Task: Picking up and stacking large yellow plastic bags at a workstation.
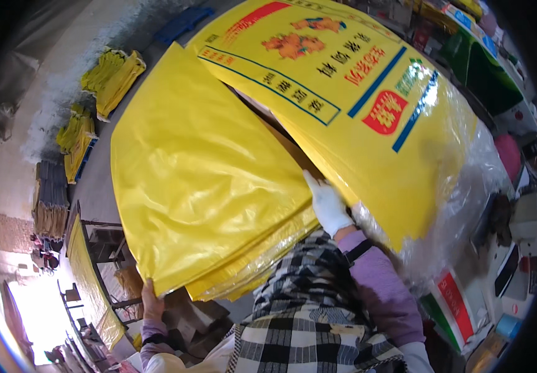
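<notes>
A plain yellow woven bag (pixel 200 161) lies spread in front of me on top of a stack of yellow bags (pixel 243 280) with shiny, clear-film edges. At its near left corner, my left hand (pixel 151 304) is bare and closed on the edge. My right hand (pixel 328 205), in a white glove, pinches the bag's right corner, with some fingers hidden beneath it. Just beyond that glove is a second stack of yellow printed bags (pixel 368 105), carrying red and blue print. A dark gap separates the two stacks near the right hand.
Crumpled clear plastic film (pixel 461 180) covers the right end of the printed stack. Folded yellow bags (pixel 113 81) and a grey bundle (pixel 51 199) stand along the left wall. A metal frame (pixel 104 273) is at the left. Boxes and a white carton (pixel 458 311) crowd the right.
</notes>
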A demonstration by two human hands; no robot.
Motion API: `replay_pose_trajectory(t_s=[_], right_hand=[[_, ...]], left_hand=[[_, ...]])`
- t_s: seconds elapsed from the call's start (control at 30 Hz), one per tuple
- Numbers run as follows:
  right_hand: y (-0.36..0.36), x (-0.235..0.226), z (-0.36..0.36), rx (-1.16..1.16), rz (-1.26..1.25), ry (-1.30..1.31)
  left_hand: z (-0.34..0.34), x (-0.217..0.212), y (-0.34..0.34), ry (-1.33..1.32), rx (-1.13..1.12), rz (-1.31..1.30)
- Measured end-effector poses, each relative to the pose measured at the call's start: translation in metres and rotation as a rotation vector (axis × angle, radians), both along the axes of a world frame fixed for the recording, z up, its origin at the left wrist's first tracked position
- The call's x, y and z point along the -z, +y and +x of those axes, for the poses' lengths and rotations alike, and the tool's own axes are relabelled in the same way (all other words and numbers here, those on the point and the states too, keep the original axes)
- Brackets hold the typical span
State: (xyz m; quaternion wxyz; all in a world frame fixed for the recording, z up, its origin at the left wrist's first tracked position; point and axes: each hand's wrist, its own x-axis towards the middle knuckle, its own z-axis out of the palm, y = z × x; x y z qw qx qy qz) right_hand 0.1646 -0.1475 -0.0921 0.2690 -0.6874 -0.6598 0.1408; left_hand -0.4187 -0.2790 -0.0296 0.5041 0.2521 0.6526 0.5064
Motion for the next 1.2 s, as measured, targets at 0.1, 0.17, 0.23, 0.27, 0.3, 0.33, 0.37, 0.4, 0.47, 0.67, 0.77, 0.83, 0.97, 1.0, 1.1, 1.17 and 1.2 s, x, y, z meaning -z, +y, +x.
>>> replay_pose_trajectory(t_s=[0.1, 0.17, 0.23, 0.27, 0.3, 0.33, 0.37, 0.4, 0.47, 0.67, 0.77, 0.83, 0.97, 1.0, 1.1, 1.17, 1.2], right_hand=[[-0.009, 0.086, 0.028, 0.241, -0.062, 0.199], [-0.022, 0.088, 0.02, 0.332, -0.193, 0.348], [-0.043, 0.097, 0.039, 0.145, -0.128, -0.175], [-0.048, 0.103, 0.044, 0.14, -0.126, -0.182], [-0.051, 0.109, 0.048, 0.152, -0.078, -0.334], [-0.05, 0.11, 0.046, 0.159, -0.02, -0.476], [-0.05, 0.109, 0.045, 0.151, -0.016, -0.476], [-0.05, 0.109, 0.045, 0.167, 0.017, -0.482], [-0.051, 0.107, 0.044, 0.183, 0.053, -0.487], [-0.04, 0.092, 0.023, 0.168, -0.085, -0.083], [-0.053, 0.084, 0.041, 0.241, -0.159, 0.08], [-0.07, 0.074, 0.062, 0.358, -0.192, 0.209], [-0.08, -0.008, -0.012, -0.196, -0.026, 0.153], [-0.081, -0.105, -0.001, -0.295, -0.154, 0.211], [-0.086, -0.154, 0.095, 0.148, 0.372, 0.073], [-0.13, -0.121, 0.19, 0.521, 0.215, -0.212], [-0.159, -0.124, 0.214, 0.773, 0.329, -0.437]], left_hand=[[0.029, 0.043, 0.008, -0.19, 0.055, -0.203], [0.018, 0.059, -0.009, -0.059, 0.158, -0.228], [0.015, 0.076, -0.015, 0.067, 0.278, -0.212], [0.034, 0.071, -0.006, -0.093, 0.135, -0.273], [0.047, 0.068, -0.001, -0.251, -0.009, -0.332], [0.047, 0.063, -0.002, -0.251, -0.02, -0.322], [0.048, 0.061, -0.002, 0.042, -0.006, -0.348], [0.049, 0.06, -0.004, 0.335, 0.009, -0.372], [0.051, 0.069, -0.018, 0.415, 0.07, -0.378], [0.037, 0.12, -0.037, 0.468, 0.004, -0.257], [0.075, 0.132, -0.006, 0.162, 0.118, -0.142], [0.091, 0.133, 0.023, -0.199, 0.336, -0.248], [0.106, 0.133, 0.113, 0.116, 0.668, -0.141], [0.094, 0.12, 0.124, 0.355, 0.695, -0.046], [0.113, 0.079, 0.165, 1.002, 0.772, 0.336], [0.217, 0.047, 0.202, 1.172, 0.927, 0.574], [0.321, 0.004, 0.197, 0.956, 1.047, 0.636]])
